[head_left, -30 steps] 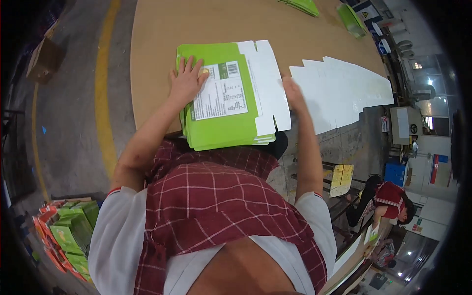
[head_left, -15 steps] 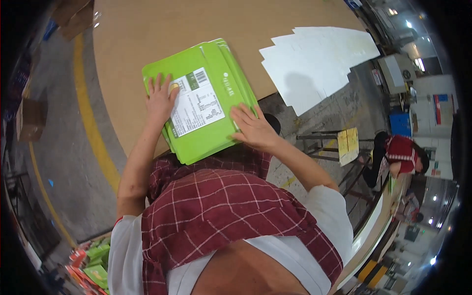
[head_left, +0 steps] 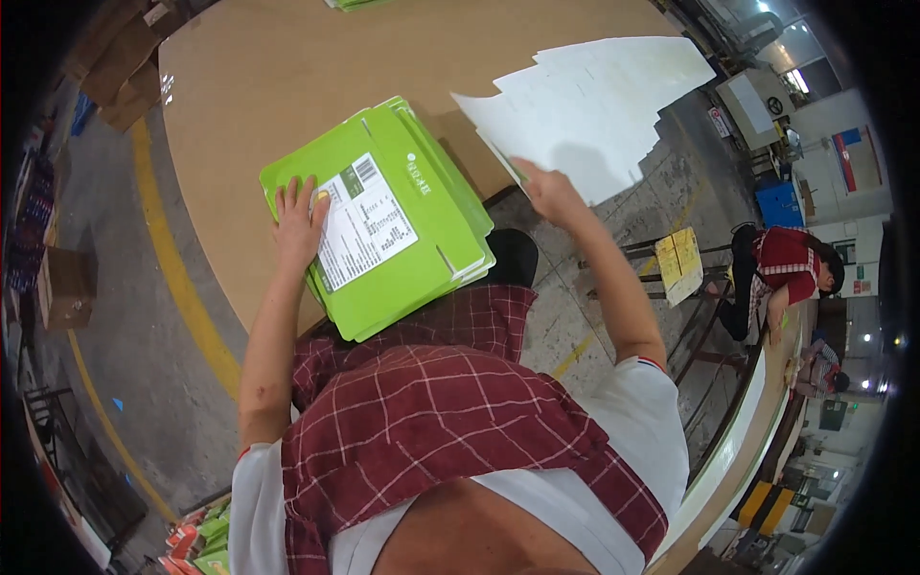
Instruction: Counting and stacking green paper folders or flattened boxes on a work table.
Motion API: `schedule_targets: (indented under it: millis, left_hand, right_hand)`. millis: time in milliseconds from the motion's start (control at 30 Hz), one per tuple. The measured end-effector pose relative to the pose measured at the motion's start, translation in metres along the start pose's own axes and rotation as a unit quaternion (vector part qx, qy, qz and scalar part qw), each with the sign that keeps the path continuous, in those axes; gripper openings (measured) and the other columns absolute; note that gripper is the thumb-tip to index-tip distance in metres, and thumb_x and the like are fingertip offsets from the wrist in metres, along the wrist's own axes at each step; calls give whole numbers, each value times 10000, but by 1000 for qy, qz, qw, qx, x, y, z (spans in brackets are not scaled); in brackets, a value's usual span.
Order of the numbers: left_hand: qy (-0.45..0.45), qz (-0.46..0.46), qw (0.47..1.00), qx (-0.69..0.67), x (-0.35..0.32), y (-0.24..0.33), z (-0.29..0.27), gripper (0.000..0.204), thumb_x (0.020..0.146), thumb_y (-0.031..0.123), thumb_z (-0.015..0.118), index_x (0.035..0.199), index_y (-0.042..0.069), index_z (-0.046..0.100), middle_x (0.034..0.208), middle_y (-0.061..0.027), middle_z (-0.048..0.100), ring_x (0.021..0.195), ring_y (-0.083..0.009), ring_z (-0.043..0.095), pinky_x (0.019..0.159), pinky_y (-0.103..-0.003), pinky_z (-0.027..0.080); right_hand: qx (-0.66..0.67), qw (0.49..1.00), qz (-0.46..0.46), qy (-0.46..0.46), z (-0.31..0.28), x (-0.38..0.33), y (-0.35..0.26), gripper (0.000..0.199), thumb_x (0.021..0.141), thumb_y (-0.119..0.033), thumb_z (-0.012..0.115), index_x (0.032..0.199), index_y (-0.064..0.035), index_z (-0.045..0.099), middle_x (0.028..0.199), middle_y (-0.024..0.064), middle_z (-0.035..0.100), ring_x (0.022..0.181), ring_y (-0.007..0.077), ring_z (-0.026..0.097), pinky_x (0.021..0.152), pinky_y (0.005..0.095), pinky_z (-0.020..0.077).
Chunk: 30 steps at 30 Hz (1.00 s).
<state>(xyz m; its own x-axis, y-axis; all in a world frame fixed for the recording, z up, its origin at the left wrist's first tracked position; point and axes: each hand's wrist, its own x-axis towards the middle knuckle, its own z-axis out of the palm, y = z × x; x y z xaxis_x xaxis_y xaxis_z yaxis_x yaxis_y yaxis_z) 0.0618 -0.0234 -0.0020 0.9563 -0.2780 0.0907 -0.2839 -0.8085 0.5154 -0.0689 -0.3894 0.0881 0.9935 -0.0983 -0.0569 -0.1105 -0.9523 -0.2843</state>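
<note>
A stack of flat bright green printed card pieces [head_left: 402, 264] lies at the near edge of the brown table, its layers slightly out of line along the right side. The top piece carries a white panel with small print and a barcode. My left hand [head_left: 301, 222] rests flat on its left side, fingers spread. To the right, my right hand [head_left: 554, 192] pinches the near corner of a white sheet [head_left: 508, 105] from a fanned-out pile of white sheets [head_left: 623, 86]. The sheet's left edge is lifted and curled, and its underside is mostly hidden.
The brown tabletop [head_left: 240, 86] stretches beyond the stack, with another green piece [head_left: 355, 4] at its far edge. A stool with a yellowed top [head_left: 678, 266] stands right. Another person in red [head_left: 788, 264] works farther right. Cardboard boxes [head_left: 67, 287] sit on the left floor.
My right hand has left the right edge of the green stack and moved up and right to the white sheets, lifting a corner. My left hand stays on the stack.
</note>
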Motion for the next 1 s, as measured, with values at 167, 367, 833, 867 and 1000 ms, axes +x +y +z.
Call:
schedule_targets:
  millis: [167,367,833,867,1000]
  left_hand:
    - [2,-5,999,46,-2,2,-6,506,846,480,386,1274,212,370,1372,-85,259,1285,-302,164,915,-595,253]
    - [-23,-26,997,69,-4,13,-13,504,846,495,359,1276,231,367,1378,-75,249,1289,-272,168,943,-566,243]
    - [-22,-58,998,21,-1,2,-13,569,806,495,457,1281,197,360,1369,-160,215,1268,-376,155,927,-574,260]
    - [-23,-41,999,18,0,5,-14,545,816,483,446,1274,198,368,1365,-159,228,1267,-380,154,908,-591,270]
    - [-22,-32,997,62,1,14,-9,496,834,453,433,1258,201,385,1365,-158,228,1269,-382,147,880,-621,279]
  right_hand:
    - [621,774,-21,123,-105,-52,-120,474,768,-9,480,1235,-11,397,1034,133,566,812,175,586,683,244,476]
    - [623,775,92,56,-48,-32,-109,418,782,-105,484,1157,76,448,1098,167,522,955,193,528,821,277,430]
    - [390,909,141,-40,-25,18,-81,409,890,-284,423,1192,-10,447,957,103,581,852,140,553,708,235,456]
    - [390,909,146,-37,-7,28,-59,409,890,-284,423,1192,-10,447,957,103,581,852,140,553,708,235,456]
    - [351,933,-63,-49,37,60,-49,514,922,-351,276,1271,21,331,1263,116,400,1162,177,363,976,297,272]
